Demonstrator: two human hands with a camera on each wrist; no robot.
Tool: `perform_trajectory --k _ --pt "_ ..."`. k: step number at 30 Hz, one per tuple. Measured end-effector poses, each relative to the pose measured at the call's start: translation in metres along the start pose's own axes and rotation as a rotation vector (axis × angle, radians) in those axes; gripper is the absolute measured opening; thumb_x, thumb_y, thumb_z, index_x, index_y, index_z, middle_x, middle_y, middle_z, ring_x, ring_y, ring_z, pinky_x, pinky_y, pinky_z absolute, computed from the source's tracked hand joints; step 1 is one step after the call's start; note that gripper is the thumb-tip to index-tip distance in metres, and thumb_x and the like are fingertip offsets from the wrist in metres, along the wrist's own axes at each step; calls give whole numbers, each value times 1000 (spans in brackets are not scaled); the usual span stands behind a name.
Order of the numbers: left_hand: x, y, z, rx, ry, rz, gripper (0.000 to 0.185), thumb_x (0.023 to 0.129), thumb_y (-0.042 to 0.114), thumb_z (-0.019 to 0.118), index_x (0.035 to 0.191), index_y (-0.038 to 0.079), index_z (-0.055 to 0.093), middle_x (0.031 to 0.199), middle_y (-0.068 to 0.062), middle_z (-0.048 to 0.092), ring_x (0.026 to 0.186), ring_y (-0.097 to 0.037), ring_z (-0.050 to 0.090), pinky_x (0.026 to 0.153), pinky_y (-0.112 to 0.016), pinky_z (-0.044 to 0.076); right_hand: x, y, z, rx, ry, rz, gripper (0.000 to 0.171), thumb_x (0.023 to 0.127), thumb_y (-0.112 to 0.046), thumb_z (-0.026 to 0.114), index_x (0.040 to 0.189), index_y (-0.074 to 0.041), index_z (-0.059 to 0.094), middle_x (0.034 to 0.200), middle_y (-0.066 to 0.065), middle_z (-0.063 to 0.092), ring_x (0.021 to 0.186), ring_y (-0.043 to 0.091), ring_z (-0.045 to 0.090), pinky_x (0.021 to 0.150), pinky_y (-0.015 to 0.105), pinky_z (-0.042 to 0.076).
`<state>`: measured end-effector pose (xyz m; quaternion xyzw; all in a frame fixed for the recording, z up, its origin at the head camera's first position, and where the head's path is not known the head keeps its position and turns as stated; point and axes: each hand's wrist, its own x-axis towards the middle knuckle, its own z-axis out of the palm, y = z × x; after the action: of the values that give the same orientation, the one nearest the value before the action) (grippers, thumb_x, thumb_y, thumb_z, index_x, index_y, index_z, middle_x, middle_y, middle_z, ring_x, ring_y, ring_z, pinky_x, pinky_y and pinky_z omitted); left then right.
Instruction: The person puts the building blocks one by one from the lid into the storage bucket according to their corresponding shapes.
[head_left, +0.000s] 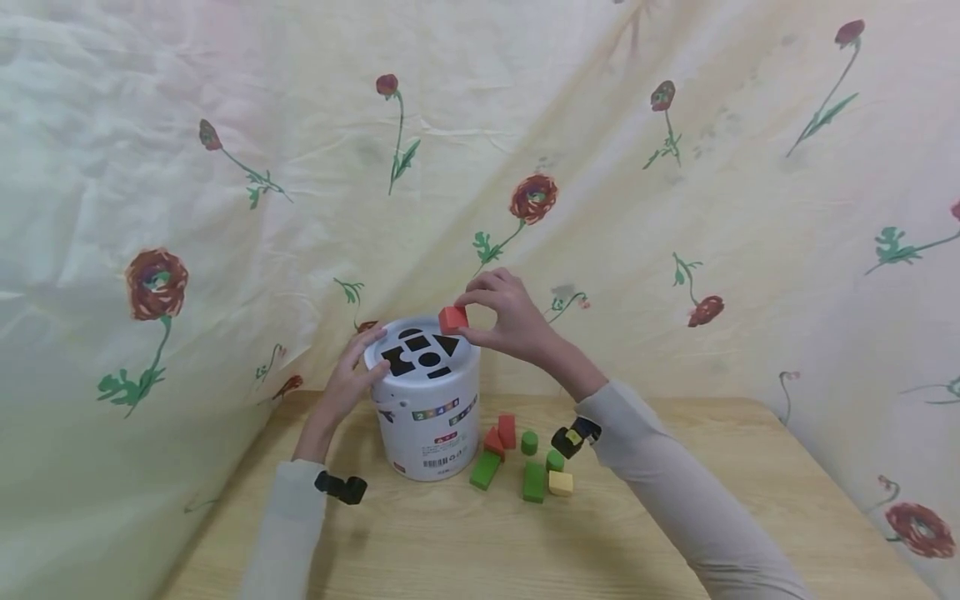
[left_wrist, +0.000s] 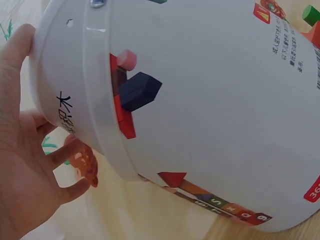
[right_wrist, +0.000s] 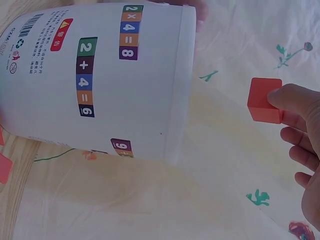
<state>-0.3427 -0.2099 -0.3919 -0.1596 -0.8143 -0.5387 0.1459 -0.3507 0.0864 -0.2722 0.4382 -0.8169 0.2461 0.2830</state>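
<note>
right hand (head_left: 510, 321) grip pinches red cube (head_left: 453, 318) over bucket lid (head_left: 422, 354) | left hand (head_left: 352, 375) steadies bucket, fingers straight | next: probably line up with square slot just below

A wooden surface (head_left: 675, 533) carried loose blocks: two red blocks (head_left: 501, 435), green blocks (head_left: 534, 481) and a yellow block (head_left: 560, 482). A cream cloth (head_left: 262, 125) printed with red flowers hung behind and draped both sides.
</note>
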Motion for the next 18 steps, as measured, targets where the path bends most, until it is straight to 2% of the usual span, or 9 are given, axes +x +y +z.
perform_trajectory --k 4,7,18 --pt "-1 3 -3 83 29 10 63 94 26 68 152 14 47 165 -8 31 154 -38 23 119 -72 16 9 1 7 -18 -15 -11 31 83 -23 84 109 -8 77 110 10 68 110 26 51 97 45 44" --pt "-3 5 -4 108 50 10 62 93 29 70 151 15 50 163 -8 35 152 -37 27 119 -71 20 15 2 14 -26 -36 3 31 83 -24 84 109 -9 77 111 9 67 110 25 51 98 44 44" --pt "-4 -3 3 41 83 -10 59 97 35 65 152 21 49 164 -4 33 154 -35 24 119 -73 17 30 1 40 -37 -139 114 29 87 -23 81 113 -11 77 113 8 66 110 25 51 94 41 47"
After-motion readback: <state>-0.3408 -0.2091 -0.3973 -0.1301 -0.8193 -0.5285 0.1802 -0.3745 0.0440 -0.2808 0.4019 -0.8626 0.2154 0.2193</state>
